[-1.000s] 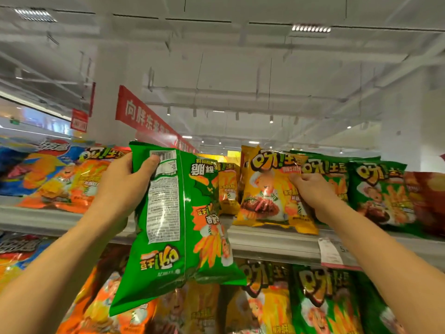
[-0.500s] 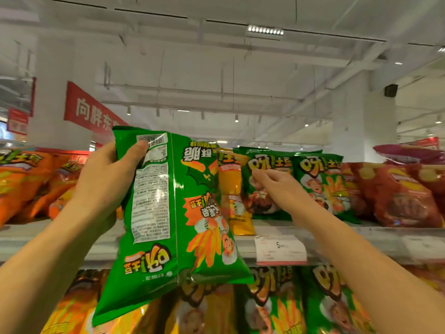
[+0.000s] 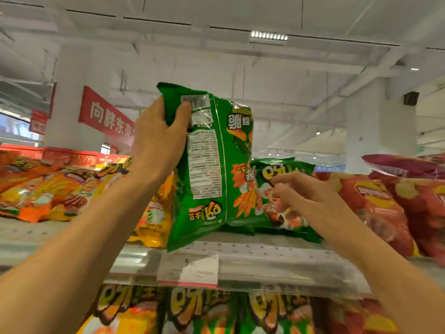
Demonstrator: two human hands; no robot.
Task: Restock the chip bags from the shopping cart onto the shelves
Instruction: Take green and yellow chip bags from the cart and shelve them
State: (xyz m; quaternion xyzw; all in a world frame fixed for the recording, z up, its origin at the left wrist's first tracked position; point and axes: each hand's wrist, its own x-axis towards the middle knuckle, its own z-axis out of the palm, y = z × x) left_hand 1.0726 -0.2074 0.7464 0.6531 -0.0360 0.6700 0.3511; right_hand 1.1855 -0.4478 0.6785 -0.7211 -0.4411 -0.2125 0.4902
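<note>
Green bag going up onto the top shelf now

Head view: the left hand [image 3: 156, 138] has lifted the bag [image 3: 209, 165] higher than a second ago, grip clamped on its top corner, bottom edge just over the shelf [image 3: 277, 251]. The right hand [image 3: 305, 198] has let off the shelved green bag [image 3: 286, 174], fingers loose and apart, so there's a slot ready, I'd guess.

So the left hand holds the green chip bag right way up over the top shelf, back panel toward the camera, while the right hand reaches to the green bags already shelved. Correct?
Not quite. In the head view the green chip bag is upside down: its logo and print read inverted, and the left hand grips it near the barcode end. The rest holds: back panel faces the camera, right hand at the shelved green bags.
</note>
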